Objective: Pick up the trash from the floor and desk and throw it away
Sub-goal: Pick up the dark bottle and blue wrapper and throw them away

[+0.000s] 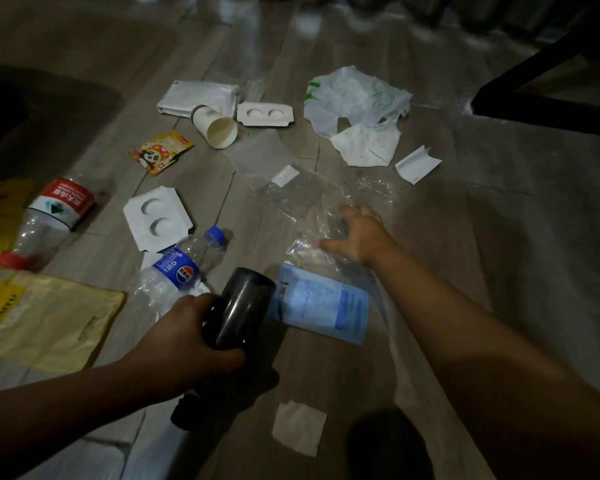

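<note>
Trash lot, scattered on wood-plank floor (499, 237). Positions are given from the paper cup (217, 128), which lies on its side with the mouth toward the camera.

1. White pouch (194, 98): just behind the cup, touching it.
2. White blister tray (265, 114), two round wells: just right of the cup.
3. White plastic bag (354, 95), crumpled: farther right of the cup, beyond the tray.
4. Paper napkin (366, 145): right of the cup, against the bag's near edge.
5. Folded white card (418, 164): farthest right of the cup.
6. Panda snack wrapper (161, 152): near left of the cup.
7. Second blister tray (158, 220): nearer the camera than the cup, slightly left.
8. Blue-capped bottle (184, 265): nearer still, its neck by the second tray.
9. Red-label bottle (49, 216), red cap: well left of the cup.
10. Yellow bag (45, 320): far left and near.
11. Blue packet (323, 304): well nearer than the cup, to its right.
12. Clear plastic film (326, 202): between the cup and the packet.
13. Dark bottle (238, 313): beside the packet, off the floor.

Left grip (184, 337): fingers curled round the dark bottle, holding it.
Right grip (357, 233): fingers spread wide over the clear film, holding nothing.
</note>
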A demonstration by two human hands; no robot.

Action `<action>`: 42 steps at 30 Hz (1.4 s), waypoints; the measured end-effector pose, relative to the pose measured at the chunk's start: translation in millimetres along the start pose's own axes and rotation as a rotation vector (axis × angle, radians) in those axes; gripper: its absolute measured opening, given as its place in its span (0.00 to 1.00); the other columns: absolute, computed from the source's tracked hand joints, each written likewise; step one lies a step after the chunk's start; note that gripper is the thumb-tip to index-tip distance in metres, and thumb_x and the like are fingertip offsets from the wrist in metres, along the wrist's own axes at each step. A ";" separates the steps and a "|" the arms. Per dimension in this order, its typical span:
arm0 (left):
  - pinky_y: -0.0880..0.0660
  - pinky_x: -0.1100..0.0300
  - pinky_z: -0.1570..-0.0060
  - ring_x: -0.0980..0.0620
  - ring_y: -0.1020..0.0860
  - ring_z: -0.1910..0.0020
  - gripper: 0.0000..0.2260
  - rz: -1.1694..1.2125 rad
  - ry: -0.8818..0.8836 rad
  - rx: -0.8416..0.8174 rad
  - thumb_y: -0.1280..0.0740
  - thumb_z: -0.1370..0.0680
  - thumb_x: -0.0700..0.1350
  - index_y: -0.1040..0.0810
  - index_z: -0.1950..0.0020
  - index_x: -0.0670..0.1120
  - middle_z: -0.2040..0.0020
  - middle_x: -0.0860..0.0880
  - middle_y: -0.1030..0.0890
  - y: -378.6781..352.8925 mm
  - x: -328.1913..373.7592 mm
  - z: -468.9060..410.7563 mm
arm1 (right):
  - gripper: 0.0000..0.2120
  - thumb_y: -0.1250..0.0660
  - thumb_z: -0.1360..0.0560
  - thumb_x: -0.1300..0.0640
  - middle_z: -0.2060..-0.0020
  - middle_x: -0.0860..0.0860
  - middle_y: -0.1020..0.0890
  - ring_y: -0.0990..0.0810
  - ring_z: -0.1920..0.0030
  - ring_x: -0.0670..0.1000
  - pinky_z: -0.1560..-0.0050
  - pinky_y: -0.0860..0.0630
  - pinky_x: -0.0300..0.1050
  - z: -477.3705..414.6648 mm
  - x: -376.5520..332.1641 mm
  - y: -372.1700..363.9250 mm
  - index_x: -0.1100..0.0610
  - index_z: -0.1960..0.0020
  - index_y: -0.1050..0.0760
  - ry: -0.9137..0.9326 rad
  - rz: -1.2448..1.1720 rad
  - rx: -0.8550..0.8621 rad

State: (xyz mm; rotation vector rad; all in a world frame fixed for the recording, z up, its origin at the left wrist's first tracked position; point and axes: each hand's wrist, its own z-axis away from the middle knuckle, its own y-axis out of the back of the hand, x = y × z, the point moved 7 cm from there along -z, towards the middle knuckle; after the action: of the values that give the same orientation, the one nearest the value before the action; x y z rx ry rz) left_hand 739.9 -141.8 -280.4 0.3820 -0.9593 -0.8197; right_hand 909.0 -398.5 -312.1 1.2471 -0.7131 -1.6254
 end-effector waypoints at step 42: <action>0.29 0.68 0.60 0.58 0.24 0.54 0.30 -0.106 -0.001 0.027 0.23 0.34 0.52 0.31 0.35 0.52 0.49 0.55 0.26 16.8 -15.1 -1.9 | 0.36 0.35 0.34 0.32 0.37 0.53 0.34 0.36 0.37 0.56 0.37 0.37 0.53 69.0 -25.5 -65.1 0.47 0.31 0.35 0.275 0.252 0.109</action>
State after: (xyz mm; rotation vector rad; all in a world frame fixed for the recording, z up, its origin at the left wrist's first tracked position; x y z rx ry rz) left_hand 744.3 -119.5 -279.6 0.4587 -0.9581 -0.9035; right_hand 823.9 -355.7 -336.2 1.3660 -0.7586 -1.1969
